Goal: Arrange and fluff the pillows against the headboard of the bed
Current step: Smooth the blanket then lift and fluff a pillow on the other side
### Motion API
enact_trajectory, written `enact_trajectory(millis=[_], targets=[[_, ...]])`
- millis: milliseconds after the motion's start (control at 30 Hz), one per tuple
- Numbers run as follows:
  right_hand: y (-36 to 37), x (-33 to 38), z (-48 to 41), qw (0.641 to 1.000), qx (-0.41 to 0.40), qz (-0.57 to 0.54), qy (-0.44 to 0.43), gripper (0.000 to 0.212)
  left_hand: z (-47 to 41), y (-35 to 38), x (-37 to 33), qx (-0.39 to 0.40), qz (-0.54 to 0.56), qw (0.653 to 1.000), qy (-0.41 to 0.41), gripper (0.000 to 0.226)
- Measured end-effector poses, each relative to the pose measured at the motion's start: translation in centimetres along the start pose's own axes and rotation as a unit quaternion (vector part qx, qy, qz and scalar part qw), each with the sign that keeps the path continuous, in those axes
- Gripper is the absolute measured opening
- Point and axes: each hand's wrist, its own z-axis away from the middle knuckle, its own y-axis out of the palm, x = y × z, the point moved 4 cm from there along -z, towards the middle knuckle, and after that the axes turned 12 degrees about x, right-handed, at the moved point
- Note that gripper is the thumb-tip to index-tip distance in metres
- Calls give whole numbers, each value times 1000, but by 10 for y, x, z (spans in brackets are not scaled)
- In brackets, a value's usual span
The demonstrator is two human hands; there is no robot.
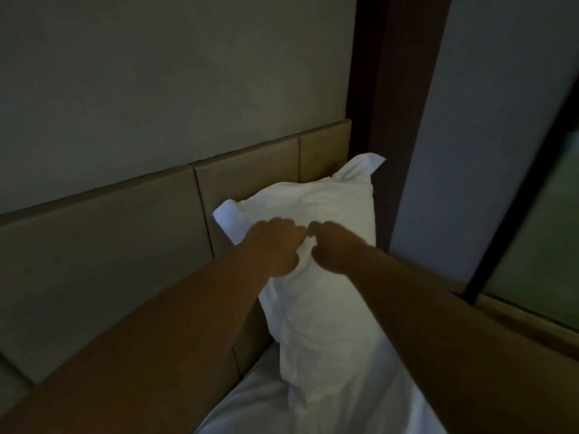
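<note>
A white pillow [316,314] stands on end on the bed, leaning toward the beige padded headboard [125,233]. Its top corners stick up near the headboard's right end. My left hand [275,245] and my right hand [335,249] sit side by side on the pillow's upper front, both with fingers closed and pinching its white cover fabric between them. The room is dim.
White bed sheet [250,402] lies below the pillow. A dark wooden post [385,120] rises right of the headboard. A window with a dark frame [513,233] and a ledge runs along the right side. A plain wall [156,73] is above the headboard.
</note>
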Motion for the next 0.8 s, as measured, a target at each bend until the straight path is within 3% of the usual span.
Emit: enact_trajectory(millis=[233,367,467,800], targets=[[68,88,160,992,110,9,66,37,143,74,-16,118,40,991,50,27],[93,116,258,984,111,14,141,33,219,96,-53,119,44,986,112,28],[117,124,318,970,129,0,205,32,263,116,-89,134,6,977,167,30],[204,105,486,908,122,-71,394,39,346,211,-199,215,51,932,286,43]])
